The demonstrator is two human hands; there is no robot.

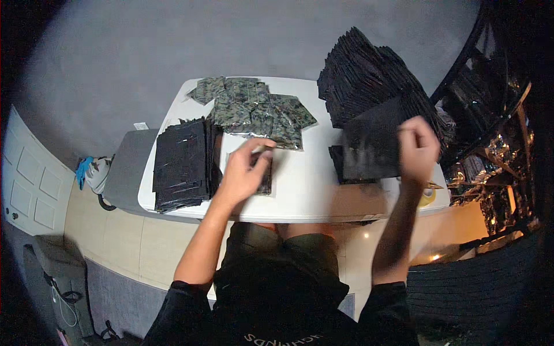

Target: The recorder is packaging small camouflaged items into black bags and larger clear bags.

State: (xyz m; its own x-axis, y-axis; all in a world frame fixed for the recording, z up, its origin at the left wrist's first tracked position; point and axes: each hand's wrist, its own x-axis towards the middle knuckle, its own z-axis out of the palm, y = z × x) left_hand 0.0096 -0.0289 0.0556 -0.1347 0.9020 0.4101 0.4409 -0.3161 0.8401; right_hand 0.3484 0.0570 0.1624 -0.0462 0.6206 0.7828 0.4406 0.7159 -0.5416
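Note:
My left hand (245,176) is over the near middle of a white table, thumb and fingers apart. Partly covered by it lies a dark flat packet (266,181) with a shiny clear edge. My right hand (418,151) is closed at the right edge of a flat black piece (372,141), blurred by motion, that looks like cloth or a thin bag. That piece hangs in front of a tall, leaning pile of black folded pieces (369,75). Beyond my left hand lie several camouflage-patterned packets (254,106) in clear plastic.
A neat stack of black plastic-wrapped packets (182,164) stands at the left of the white table (311,202). A yellow roll (427,198) sits by its right edge. A grey bench (130,170) adjoins the left side; shiny wrapped goods (502,150) fill a rack at right.

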